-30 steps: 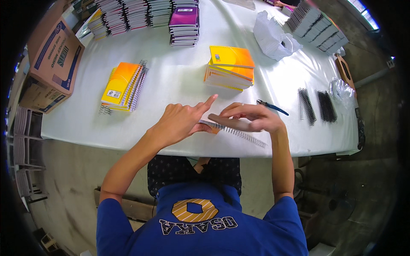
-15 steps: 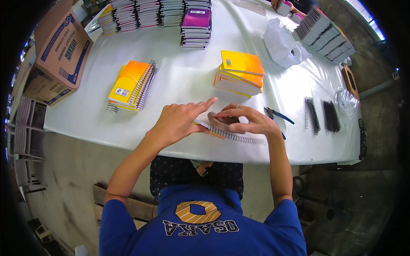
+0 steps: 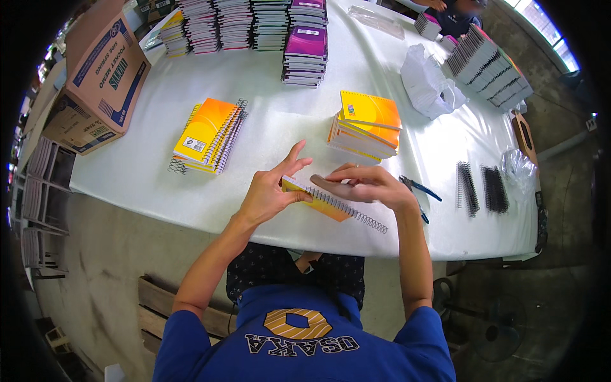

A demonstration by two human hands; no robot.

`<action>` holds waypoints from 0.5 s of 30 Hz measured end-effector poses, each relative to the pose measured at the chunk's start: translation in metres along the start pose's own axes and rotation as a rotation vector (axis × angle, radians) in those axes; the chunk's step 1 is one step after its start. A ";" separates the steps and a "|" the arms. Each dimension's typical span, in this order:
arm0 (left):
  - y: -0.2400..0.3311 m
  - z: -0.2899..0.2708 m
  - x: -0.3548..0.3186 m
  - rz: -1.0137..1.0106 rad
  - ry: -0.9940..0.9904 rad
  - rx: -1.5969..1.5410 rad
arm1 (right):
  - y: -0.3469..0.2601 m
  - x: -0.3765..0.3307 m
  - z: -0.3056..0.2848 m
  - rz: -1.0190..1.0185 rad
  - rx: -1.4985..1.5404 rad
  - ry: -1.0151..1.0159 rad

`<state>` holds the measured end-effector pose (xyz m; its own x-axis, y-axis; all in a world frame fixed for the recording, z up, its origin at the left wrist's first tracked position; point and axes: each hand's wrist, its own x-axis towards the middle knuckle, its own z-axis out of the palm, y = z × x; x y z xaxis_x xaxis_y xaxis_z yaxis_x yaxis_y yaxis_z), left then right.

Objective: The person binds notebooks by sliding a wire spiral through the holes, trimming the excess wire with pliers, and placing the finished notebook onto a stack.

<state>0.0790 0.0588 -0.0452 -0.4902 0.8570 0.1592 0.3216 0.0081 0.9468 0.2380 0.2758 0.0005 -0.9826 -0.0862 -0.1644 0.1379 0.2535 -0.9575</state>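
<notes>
My left hand (image 3: 270,195) grips a small orange-yellow notebook (image 3: 328,207) at one end, its thumb on the cover and its other fingers raised. A wire spiral coil (image 3: 349,209) runs along the notebook's edge, and its loose end sticks out past the notebook toward the lower right. Just above the coil is my right hand (image 3: 369,186), with fingers stretched toward my left; the foremost finger looks greyish and slightly blurred. Whether that finger touches the coil is hard to see. Blue-handled pliers (image 3: 421,190) lie beside my right wrist.
Coiled yellow notebooks (image 3: 209,137) lie at left; an uncoiled stack (image 3: 365,127) stands ahead. Dark coils (image 3: 493,189) and a plastic bag (image 3: 429,86) are at right. Notebook piles (image 3: 305,60) and a cardboard box (image 3: 98,83) stand farther back. Another person (image 3: 455,16) sits at the far right.
The notebook has tilted so that more of its cover shows, and the coil now slants more steeply downward. My left hand's fingers have lifted. The whole view has shifted slightly.
</notes>
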 end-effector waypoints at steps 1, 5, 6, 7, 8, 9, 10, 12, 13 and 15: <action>0.000 0.000 0.000 0.003 0.004 0.018 | 0.002 0.001 0.001 0.001 -0.003 -0.003; -0.005 0.001 -0.002 0.026 -0.002 -0.001 | -0.009 0.007 0.007 -0.024 -0.092 -0.004; -0.004 0.001 -0.001 0.034 -0.002 -0.003 | 0.002 0.008 0.004 -0.130 0.035 -0.014; -0.004 0.001 -0.001 0.041 0.005 -0.017 | 0.011 0.009 0.001 -0.235 0.162 -0.024; -0.006 0.002 -0.005 0.031 0.017 -0.031 | 0.009 0.010 0.009 -0.349 0.350 -0.065; -0.007 0.002 -0.006 0.023 0.020 -0.033 | 0.004 0.011 0.010 -0.344 0.356 -0.070; -0.007 0.001 -0.005 0.015 0.011 -0.025 | -0.004 0.012 0.008 -0.186 0.116 -0.050; -0.007 0.000 -0.004 0.018 -0.004 -0.011 | -0.004 0.018 0.003 -0.066 -0.161 -0.001; -0.008 0.001 -0.005 0.033 0.009 -0.012 | 0.000 0.018 0.005 -0.068 -0.161 0.002; -0.007 0.003 -0.005 0.046 0.029 -0.023 | 0.001 0.019 0.009 -0.364 0.264 -0.032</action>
<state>0.0815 0.0558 -0.0537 -0.4983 0.8411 0.2102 0.3261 -0.0428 0.9444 0.2209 0.2656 -0.0058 -0.9694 -0.1548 0.1907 -0.1846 -0.0532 -0.9814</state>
